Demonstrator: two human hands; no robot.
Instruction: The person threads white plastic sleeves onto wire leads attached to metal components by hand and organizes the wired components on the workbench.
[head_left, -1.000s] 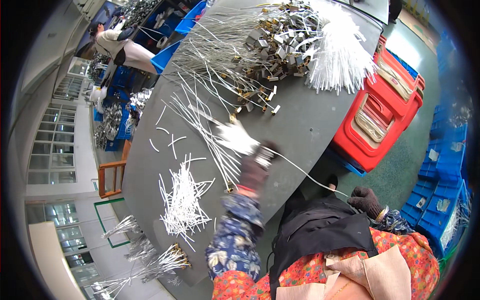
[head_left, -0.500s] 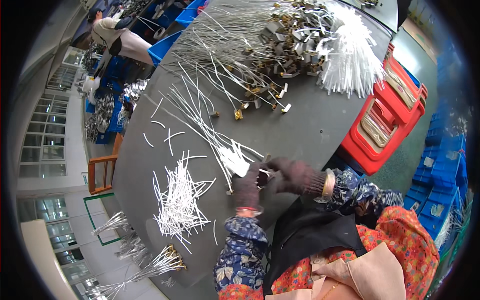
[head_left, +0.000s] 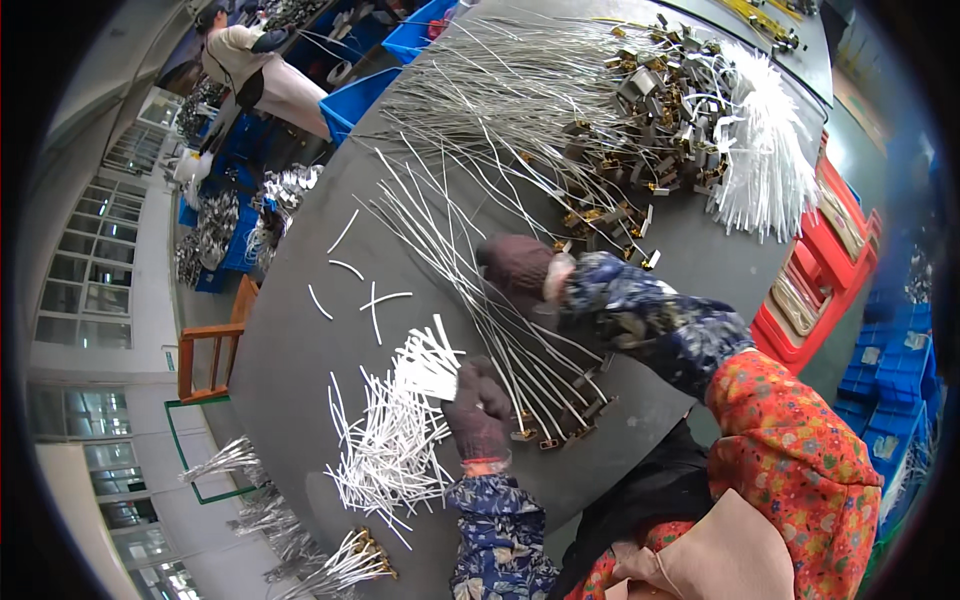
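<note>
Both my hands wear dark knitted gloves. My left hand (head_left: 480,405) is closed on a bunch of short white tubes (head_left: 430,350), held over the near side of a pile of similar tubes (head_left: 385,450). Just right of it, several long white wires (head_left: 495,345) lie fanned out, with small metal connectors (head_left: 560,435) at their near ends. My right hand (head_left: 517,268) is farther out, beside the upper part of these wires, its fingers curled. What those fingers hold, if anything, is hidden.
At the back of the grey table (head_left: 310,400) lie a heap of long wires with metal connectors (head_left: 650,130) and a bundle of translucent strips (head_left: 765,150). Red containers (head_left: 810,280) stand at the right. A person (head_left: 260,80) works at the far left.
My left hand has moved down and left with the bunch of tubes, to the pile. My right hand has moved away from it, up and left. The long wires now lie spread out.
</note>
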